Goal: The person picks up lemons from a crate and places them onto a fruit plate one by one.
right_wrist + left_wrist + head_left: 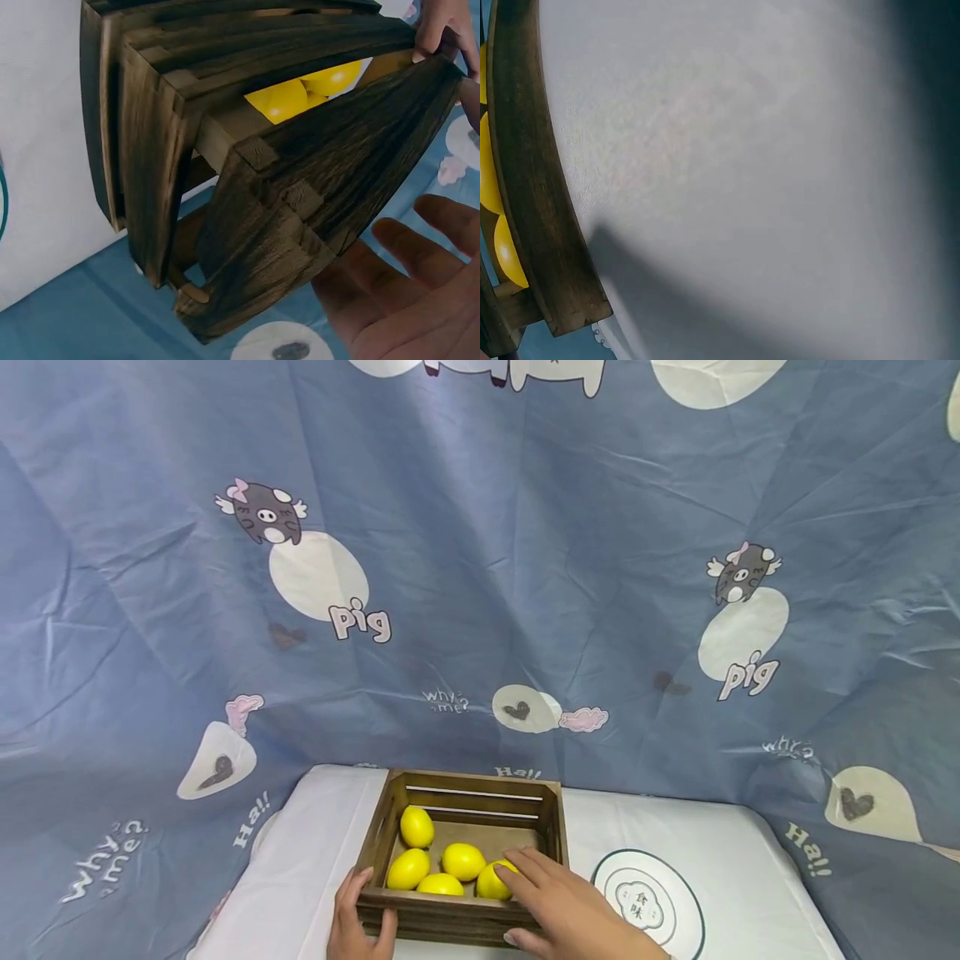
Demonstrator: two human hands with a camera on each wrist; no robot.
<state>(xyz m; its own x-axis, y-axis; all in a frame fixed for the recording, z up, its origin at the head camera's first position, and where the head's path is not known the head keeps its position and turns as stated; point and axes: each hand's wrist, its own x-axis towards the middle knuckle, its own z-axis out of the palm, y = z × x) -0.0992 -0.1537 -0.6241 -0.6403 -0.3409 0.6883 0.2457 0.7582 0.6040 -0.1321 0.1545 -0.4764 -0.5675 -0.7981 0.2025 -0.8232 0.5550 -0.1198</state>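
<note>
The right hand (pixel 558 902) reaches into the crate (pixel 463 860) from its near right corner. Its fingers lie nearly straight, with the tips on or just over the nearest lemon (pixel 493 879). They are not curled round it, and the right wrist view shows an open palm (pixel 420 300) with nothing in it. The left hand (pixel 360 918) grips the crate's near left corner, thumb on the front wall and fingers over the rim, steadying it.

Five lemons sit on the crate floor: four bunched toward the front and one (pixel 417 827) further back on the left. The crate stands on the white bench (pixel 315 860). Just right of it lies a white plate (pixel 652 902) with a dark ring, nothing on it. By my reading the work is at its start: no lemon has left the crate, and the plate holds none.
</note>
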